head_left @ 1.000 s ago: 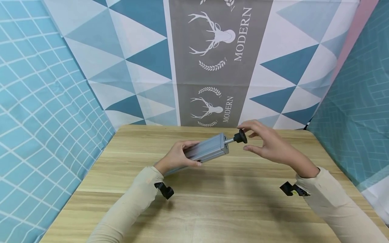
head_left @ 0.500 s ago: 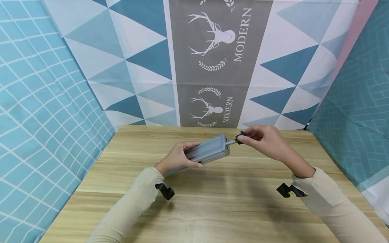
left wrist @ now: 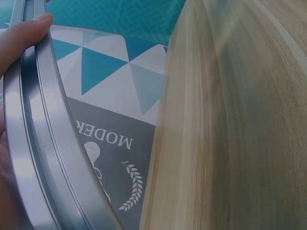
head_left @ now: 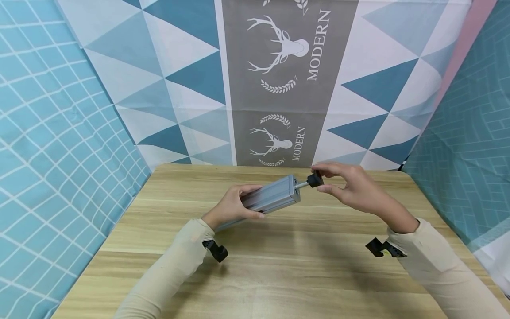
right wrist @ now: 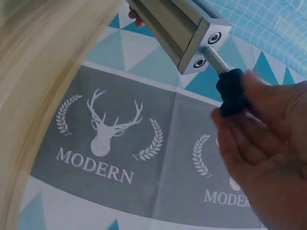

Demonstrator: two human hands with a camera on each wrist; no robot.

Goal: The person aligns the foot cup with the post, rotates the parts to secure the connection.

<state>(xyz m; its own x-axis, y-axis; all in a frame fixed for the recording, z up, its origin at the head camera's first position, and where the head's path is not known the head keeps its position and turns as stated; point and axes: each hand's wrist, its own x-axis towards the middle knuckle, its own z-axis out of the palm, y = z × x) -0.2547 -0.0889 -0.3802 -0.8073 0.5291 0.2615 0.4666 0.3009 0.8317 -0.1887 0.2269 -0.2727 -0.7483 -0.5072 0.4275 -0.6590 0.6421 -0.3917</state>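
Note:
My left hand [head_left: 235, 204] grips a silver aluminium profile [head_left: 271, 195], thumb along the near side, and holds it tilted above the table. In the left wrist view its grooved face [left wrist: 45, 129] runs past my thumb. A threaded rod [right wrist: 216, 58] sticks out of the profile's end plate, which shows two screws. On that rod sits a black levelling foot [head_left: 314, 179]. Between thumb and fingers, my right hand [head_left: 352, 188] pinches the foot's edge. In the right wrist view the thumb is blurred against the foot [right wrist: 231, 93], and the other fingers lie beneath it.
Below both hands lies a wood-grain table [head_left: 271, 274]. A patterned cloth [head_left: 191, 88] hangs behind its far edge, with blue cloths on both sides. Black camera mounts [head_left: 215, 250] are strapped at the wrists, over beige sleeves [head_left: 167, 274].
My right hand closed in on the foot, its thumb rolling across it, then drew back slightly with the fingers less curled. The left hand and profile have barely shifted.

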